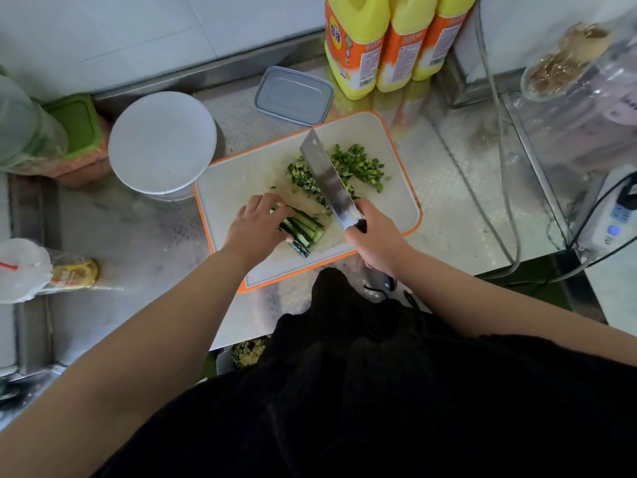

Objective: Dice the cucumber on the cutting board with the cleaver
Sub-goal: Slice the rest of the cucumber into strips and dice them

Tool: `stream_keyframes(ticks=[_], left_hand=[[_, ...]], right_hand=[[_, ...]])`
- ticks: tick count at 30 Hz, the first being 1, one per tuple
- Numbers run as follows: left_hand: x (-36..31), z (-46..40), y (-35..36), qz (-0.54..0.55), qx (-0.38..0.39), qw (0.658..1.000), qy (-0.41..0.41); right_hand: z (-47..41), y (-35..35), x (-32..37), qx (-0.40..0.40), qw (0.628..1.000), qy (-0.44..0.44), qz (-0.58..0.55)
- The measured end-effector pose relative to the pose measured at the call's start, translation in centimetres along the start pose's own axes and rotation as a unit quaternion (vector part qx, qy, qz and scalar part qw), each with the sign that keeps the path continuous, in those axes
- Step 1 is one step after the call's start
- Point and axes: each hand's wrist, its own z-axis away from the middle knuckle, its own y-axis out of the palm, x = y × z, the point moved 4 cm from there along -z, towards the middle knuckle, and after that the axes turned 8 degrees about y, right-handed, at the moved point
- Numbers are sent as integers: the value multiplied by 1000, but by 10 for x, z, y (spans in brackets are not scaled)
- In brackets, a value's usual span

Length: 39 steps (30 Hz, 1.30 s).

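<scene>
A white cutting board (pixel 241 188) with an orange rim lies on the steel counter. A bundle of dark green cucumber strips (pixel 305 231) lies near the board's front edge. My left hand (pixel 256 229) holds the bundle's left end with curled fingers. My right hand (pixel 375 239) grips the cleaver's dark handle. The cleaver blade (pixel 329 182) stands on the board just right of the strips, pointing away from me. Diced cucumber (pixel 358 165) is piled on both sides of the blade at the far part of the board.
A white round lid or bowl (pixel 162 143) sits left of the board. A grey rectangular container (pixel 294 96) lies behind it. Three yellow bottles (pixel 389 43) stand at the back. Cables (pixel 499 188) and a power strip (pixel 612 215) lie right. A plastic cup (pixel 20 270) lies far left.
</scene>
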Motion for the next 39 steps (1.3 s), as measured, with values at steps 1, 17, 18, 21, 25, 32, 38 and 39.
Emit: stream_keyframes(ticks=[1, 17, 18, 21, 25, 32, 38, 39], left_hand=[[0, -1, -1, -10, 13, 1000, 20], [1, 15, 7, -39, -22, 990, 137], [2, 17, 5, 0, -7, 993, 122], [8, 17, 3, 91, 106, 990, 14], [16, 9, 6, 67, 156, 985, -11], [2, -23, -15, -11, 7, 999, 41], [-8, -46, -1, -84, 104, 987, 85], [-9, -46, 1, -88, 109, 986, 91]], right_hand=[[0, 0, -1, -2, 1000, 1, 4], [2, 9, -2, 6, 998, -19, 56], [1, 9, -2, 7, 998, -20, 56], [1, 11, -2, 8, 998, -21, 63], [0, 12, -2, 8, 997, -19, 79], [1, 2, -3, -36, 996, -18, 76], [1, -4, -5, -76, 994, -36, 66], [1, -3, -6, -76, 994, -34, 65]])
